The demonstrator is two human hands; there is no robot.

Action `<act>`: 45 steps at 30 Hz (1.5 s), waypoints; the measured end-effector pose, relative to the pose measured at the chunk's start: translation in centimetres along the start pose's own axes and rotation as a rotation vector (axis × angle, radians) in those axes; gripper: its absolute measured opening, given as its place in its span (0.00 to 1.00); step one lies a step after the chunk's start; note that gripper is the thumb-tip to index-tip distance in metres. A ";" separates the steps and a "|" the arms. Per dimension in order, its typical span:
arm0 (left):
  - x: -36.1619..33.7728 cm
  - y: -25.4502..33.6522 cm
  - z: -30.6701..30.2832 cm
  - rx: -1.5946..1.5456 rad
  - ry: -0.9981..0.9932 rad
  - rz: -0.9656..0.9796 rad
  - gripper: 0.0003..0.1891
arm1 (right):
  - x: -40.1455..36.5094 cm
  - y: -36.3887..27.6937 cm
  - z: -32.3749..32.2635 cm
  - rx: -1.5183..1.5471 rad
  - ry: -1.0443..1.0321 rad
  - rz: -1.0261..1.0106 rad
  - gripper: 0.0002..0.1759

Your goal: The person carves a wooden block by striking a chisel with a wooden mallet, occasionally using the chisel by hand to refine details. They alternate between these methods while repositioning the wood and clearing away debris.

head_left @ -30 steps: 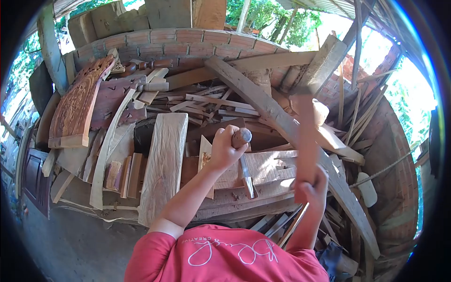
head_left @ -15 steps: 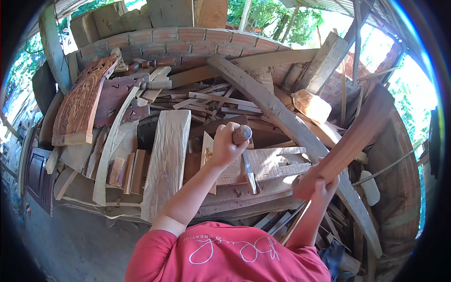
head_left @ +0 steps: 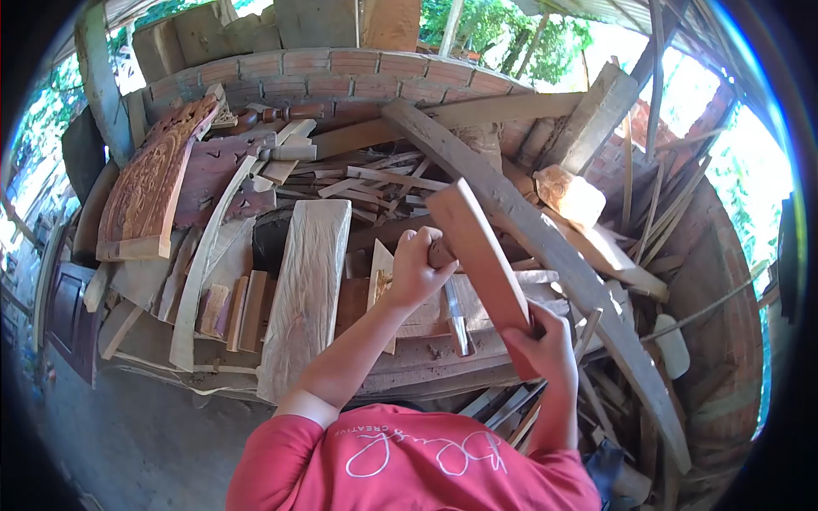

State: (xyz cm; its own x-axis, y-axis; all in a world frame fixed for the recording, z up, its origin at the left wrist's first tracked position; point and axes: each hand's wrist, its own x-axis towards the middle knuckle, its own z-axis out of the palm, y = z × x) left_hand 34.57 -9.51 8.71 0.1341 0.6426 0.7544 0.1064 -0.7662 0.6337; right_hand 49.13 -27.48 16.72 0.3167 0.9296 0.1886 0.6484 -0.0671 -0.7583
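My left hand [head_left: 417, 271] is closed round the handle of a chisel, a little right of the middle of the view. Below the fist the chisel's metal blade [head_left: 457, 319] points down over a pale board [head_left: 416, 322]. A long reddish-brown wooden block [head_left: 479, 255] is gripped near its lower end by my right hand [head_left: 545, 339], the thumb across its face. The block slants up to the left, its side right at the end of the chisel handle, which it partly covers in this view. Wood chips [head_left: 436, 352] lie near the blade tip.
A thick plank [head_left: 305, 289] slopes left of my forearm. Carved panels [head_left: 146, 192] lean at far left. A long beam [head_left: 545, 247] crosses diagonally on the right, and scrap strips [head_left: 375, 183] pile up behind. A curved brick wall [head_left: 354, 75] rings the back.
The wooden block has swung in from the upper right to the top of the chisel, and my right hand has moved left with it. My left hand and the chisel are nearly unmoved.
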 end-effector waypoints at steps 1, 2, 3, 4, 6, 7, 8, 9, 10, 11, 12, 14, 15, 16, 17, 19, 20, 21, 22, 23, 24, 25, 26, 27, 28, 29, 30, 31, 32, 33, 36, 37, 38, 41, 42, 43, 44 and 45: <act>-0.2 -0.1 -0.2 -0.005 0.000 -0.020 0.18 | -0.1 0.5 0.1 0.039 0.007 0.046 0.29; -0.1 -0.2 -0.1 -0.013 0.017 -0.037 0.18 | 0.1 0.8 -0.4 0.068 0.011 0.079 0.29; 0.4 -0.4 0.0 -0.012 0.028 -0.029 0.18 | 0.0 0.6 -0.8 0.069 0.113 0.024 0.29; 0.4 -0.6 -0.1 -0.030 0.022 -0.036 0.18 | 0.0 0.7 -1.1 0.264 0.208 0.001 0.30; -0.1 -0.5 -0.1 -0.051 0.002 -0.058 0.18 | -0.3 0.8 -1.7 0.577 0.261 -0.054 0.31; 0.0 -0.4 -0.1 -0.059 -0.012 -0.078 0.18 | -0.1 0.5 -1.6 0.628 0.246 -0.181 0.28; 0.3 -0.4 -0.1 -0.067 -0.028 -0.093 0.17 | 0.2 0.0 -1.3 0.629 0.251 -0.178 0.28; 0.7 -0.3 0.2 -0.070 -0.035 -0.093 0.17 | 0.6 -0.5 -0.9 0.277 0.109 -0.103 0.27; 1.0 -0.4 0.2 -0.066 -0.032 -0.101 0.16 | 0.8 -0.6 -0.6 -0.068 -0.035 -0.020 0.25; 0.8 -0.4 0.1 -0.060 -0.039 -0.113 0.16 | 0.9 0.1 -0.2 0.000 -0.059 0.092 0.24; 0.7 -0.7 0.2 -0.061 -0.042 -0.113 0.16 | 0.6 -0.9 -0.8 -0.038 0.002 0.063 0.26; 1.1 -1.5 0.0 -0.042 0.078 -0.012 0.10 | 0.6 0.8 -1.4 0.194 0.154 -0.012 0.27; 1.6 -1.5 -0.2 -0.055 0.098 -0.011 0.10 | 0.7 1.7 -1.7 0.328 0.193 0.000 0.28; 1.8 -1.3 -0.4 -0.054 0.086 -0.016 0.10 | 0.8 2.1 -2.3 0.346 0.259 0.010 0.27; 2.1 -0.9 -0.6 -0.075 0.090 -0.055 0.10 | 1.4 2.2 -2.0 0.341 0.363 -0.006 0.25; 2.1 -0.8 -0.6 -0.128 0.098 -0.107 0.10 | 2.5 3.6 -1.3 0.327 0.477 -0.018 0.23; 2.1 -0.9 -0.4 -0.135 0.095 -0.106 0.10 | 3.1 4.9 -0.8 0.213 0.466 0.044 0.21; 2.1 -0.9 -0.3 -0.118 0.096 -0.082 0.10 | 3.8 6.2 -0.3 0.099 0.449 0.104 0.20; 2.0 -0.9 -0.3 -0.098 0.096 -0.060 0.10 | 4.3 7.4 0.1 -0.163 0.387 0.206 0.21; 1.7 -1.1 -0.3 -0.098 0.093 -0.064 0.10 | 4.6 9.3 1.1 -0.269 0.362 0.260 0.22; 1.5 -1.5 -0.1 -0.086 0.075 -0.052 0.10 | 5.0 11.4 2.4 -0.372 0.336 0.312 0.23; 1.5 -1.7 0.0 -0.076 0.060 -0.036 0.11 | 5.0 13.4 3.5 -0.371 0.319 0.320 0.23; 1.6 -1.6 -0.1 -0.074 0.065 -0.033 0.11 | 4.8 15.3 4.4 -0.372 0.303 0.322 0.24; 1.7 -1.2 -0.2 -0.105 0.031 -0.059 0.11 | 4.7 15.8 5.2 -0.396 0.277 0.351 0.24; 1.6 -0.9 -0.3 -0.134 -0.006 -0.090 0.12 | 4.5 16.4 5.7 -0.433 0.231 0.367 0.24; 1.6 -0.6 -0.3 -0.142 -0.017 -0.106 0.12 | 4.6 17.0 6.2 -0.495 0.191 0.369 0.25; 1.6 -0.8 -0.3 -0.140 -0.025 -0.111 0.12 | 4.5 17.3 6.8 -0.555 0.150 0.374 0.25; 1.6 -1.1 -0.1 -0.124 -0.005 -0.080 0.11 | 4.9 17.4 6.9 -0.561 0.046 0.482 0.24; 1.6 -1.2 0.1 -0.108 0.016 -0.046 0.10 | 4.9 17.6 7.0 -0.559 0.046 0.487 0.24; 1.7 -0.9 0.0 -0.105 0.021 -0.051 0.10 | 4.9 17.7 7.2 -0.670 0.068 0.435 0.24; 1.6 -0.8 -0.1 -0.132 0.028 -0.044 0.11 | 4.6 17.5 7.1 -0.767 0.081 0.372 0.25; 1.5 -0.7 -0.1 -0.132 0.027 -0.045 0.11 | 4.7 17.1 6.7 -0.757 0.075 0.348 0.26; 1.5 -0.6 -0.2 -0.141 0.028 -0.052 0.11 | 4.9 16.9 6.5 -0.748 0.070 0.319 0.28; 1.4 -0.8 -0.3 -0.135 0.025 -0.046 0.12 | 6.0 12.2 6.2 -0.454 0.119 0.173 0.34; 1.3 -0.8 -0.3 -0.131 0.014 -0.032 0.12 | 6.4 9.4 6.0 -0.296 0.070 0.110 0.36; 1.1 -0.7 -0.2 -0.132 0.007 -0.036 0.12 | 6.8 8.1 6.3 -0.250 0.088 -0.069 0.36; 1.1 -0.6 -0.2 -0.120 -0.026 -0.039 0.13 | 7.1 6.9 6.5 -0.204 0.108 -0.249 0.35; 1.1 -0.4 -0.3 -0.108 -0.058 -0.041 0.14 | 7.3 5.1 6.5 -0.179 0.094 -0.332 0.35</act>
State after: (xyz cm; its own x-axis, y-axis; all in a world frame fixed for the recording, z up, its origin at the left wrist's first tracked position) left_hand 34.39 -8.48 9.27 0.1885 0.6698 0.7183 0.0071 -0.7323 0.6810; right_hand 50.29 -18.73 10.16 0.1259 0.8745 0.4684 0.8342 0.1622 -0.5271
